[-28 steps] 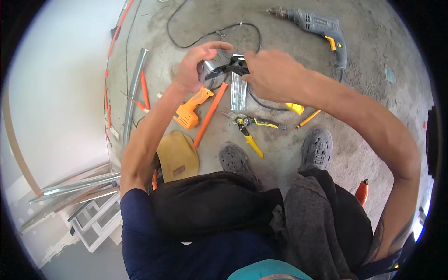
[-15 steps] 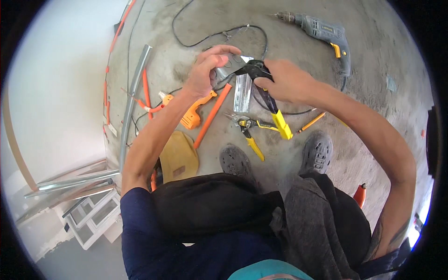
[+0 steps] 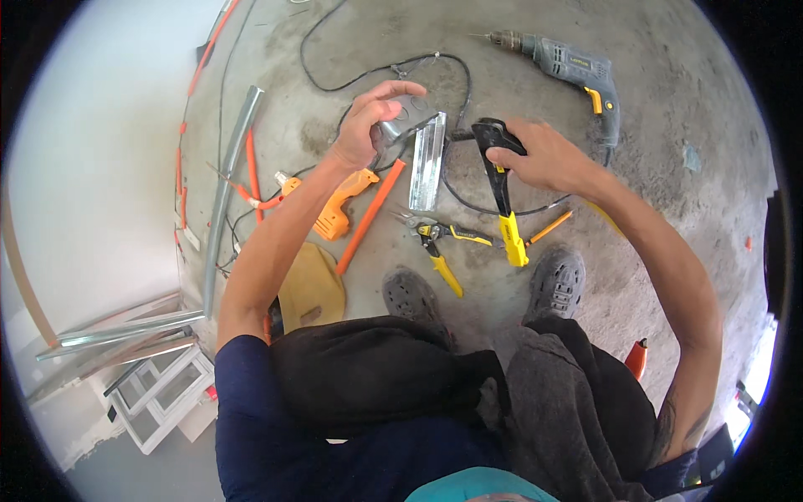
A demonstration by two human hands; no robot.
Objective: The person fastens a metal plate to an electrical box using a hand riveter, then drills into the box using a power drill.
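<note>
My left hand (image 3: 365, 125) is closed on a short piece of metal channel (image 3: 410, 111) with round marks on its grey face. A shiny ribbed metal strip (image 3: 427, 163) shows just below and right of it; whether the two are joined I cannot tell. To the right, my right hand (image 3: 539, 155) grips a black hand tool (image 3: 499, 177) with a yellow handle end pointing down toward my feet. Its dark head sits apart from the metal, a short gap to the right. Yellow-handled tin snips (image 3: 432, 236) lie on the floor below.
A corded drill (image 3: 577, 65) lies at the far right. An orange glue-gun-like tool (image 3: 339, 209), an orange strip (image 3: 372, 217), a pencil (image 3: 552, 226) and a long metal profile (image 3: 230, 192) lie around. A black cable (image 3: 368, 81) loops behind. White frames (image 3: 163, 389) stand lower left.
My right hand has drawn the black tool away to the right from the metal piece, and the tool's head has come off it. My left hand stays nearly in place.
</note>
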